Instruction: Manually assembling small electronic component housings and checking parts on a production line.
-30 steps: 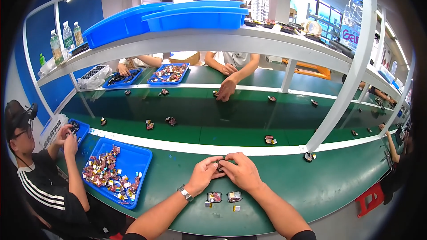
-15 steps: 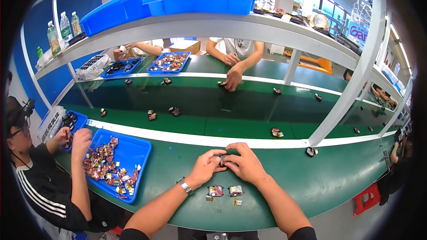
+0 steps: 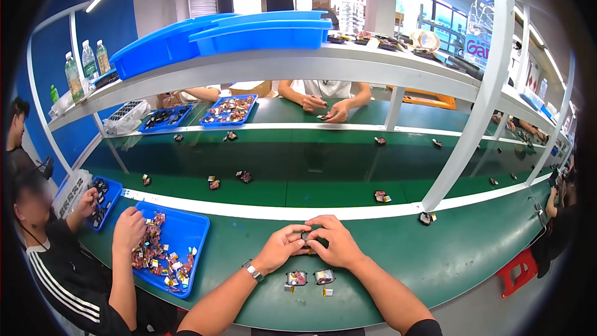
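Observation:
A small dark case-like part (image 3: 305, 236) is pinched between my two hands above the green bench, mostly hidden by my fingers. My left hand (image 3: 280, 250), with a watch on its wrist, grips it from the left, thumb and fingers closed. From the other side my right hand (image 3: 336, 244) holds it with bent fingers and thumb. Nearer to me lie two open dark-framed electronic modules, a left module (image 3: 297, 278) and a right module (image 3: 324, 276). Just below them sit two small silver-and-yellow battery cells, a left cell (image 3: 289, 289) and a right cell (image 3: 328, 293).
At my left stands a blue tray (image 3: 203, 236) of loose parts, with a co-worker's hand (image 3: 129, 229) over it. Beyond a white rail (image 3: 280, 212), several assemblies lie on a green belt (image 3: 311, 180). A white shelf post (image 3: 463, 127) rises at right.
My hands stay together on the dark part, with slight finger shifts. My view has tilted up a little. Across the belt, a person's two hands have come together around a small part.

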`<state>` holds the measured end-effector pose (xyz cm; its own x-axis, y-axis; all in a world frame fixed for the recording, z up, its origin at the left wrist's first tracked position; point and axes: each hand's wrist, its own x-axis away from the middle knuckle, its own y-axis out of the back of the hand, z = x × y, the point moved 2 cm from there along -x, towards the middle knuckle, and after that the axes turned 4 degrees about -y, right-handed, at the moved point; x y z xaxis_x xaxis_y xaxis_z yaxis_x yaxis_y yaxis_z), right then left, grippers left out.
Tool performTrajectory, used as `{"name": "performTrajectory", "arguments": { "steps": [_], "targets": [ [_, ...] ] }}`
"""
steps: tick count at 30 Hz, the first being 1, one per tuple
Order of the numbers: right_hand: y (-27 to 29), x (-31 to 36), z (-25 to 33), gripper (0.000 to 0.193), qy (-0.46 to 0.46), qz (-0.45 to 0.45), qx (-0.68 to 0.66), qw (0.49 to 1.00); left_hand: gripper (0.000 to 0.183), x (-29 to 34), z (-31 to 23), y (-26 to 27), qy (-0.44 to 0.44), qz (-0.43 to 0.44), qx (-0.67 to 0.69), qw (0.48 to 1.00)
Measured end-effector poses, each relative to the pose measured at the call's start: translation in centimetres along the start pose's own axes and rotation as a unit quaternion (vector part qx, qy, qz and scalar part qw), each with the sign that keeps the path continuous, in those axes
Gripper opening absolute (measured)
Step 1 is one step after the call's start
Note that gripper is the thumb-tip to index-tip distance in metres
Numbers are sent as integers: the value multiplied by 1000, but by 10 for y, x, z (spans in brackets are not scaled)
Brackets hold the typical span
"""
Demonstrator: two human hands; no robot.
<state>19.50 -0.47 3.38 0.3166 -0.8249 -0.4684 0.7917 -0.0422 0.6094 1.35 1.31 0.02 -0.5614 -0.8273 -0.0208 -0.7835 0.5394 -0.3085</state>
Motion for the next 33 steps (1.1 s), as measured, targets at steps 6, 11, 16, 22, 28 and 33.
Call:
{"name": "performTrajectory", "arguments": {
  "steps": [6,11,16,22,28,33],
  "targets": [
    [3,0,-3,9,15,26,-33,999,33,-2,6,4,14,-11,9,1000],
    [-5,3,-7,10,-3,5,-13,1000,32,-3,5,4,4,-12,43,999],
    [-9,4,-5,11,-3,-58,9,998,32,-3,6,8,1,-8,79,997],
    [-13,5,1,13,-3,-56,21,998,32,-3,12,14,12,-12,87,996],
    [-11,4,2,16,-5,-65,11,998,31,-3,9,11,5,-2,86,996],
    [-13,5,3,19,11,-76,16,997,31,-3,8,8,1,-19,92,996]
  ]
}}
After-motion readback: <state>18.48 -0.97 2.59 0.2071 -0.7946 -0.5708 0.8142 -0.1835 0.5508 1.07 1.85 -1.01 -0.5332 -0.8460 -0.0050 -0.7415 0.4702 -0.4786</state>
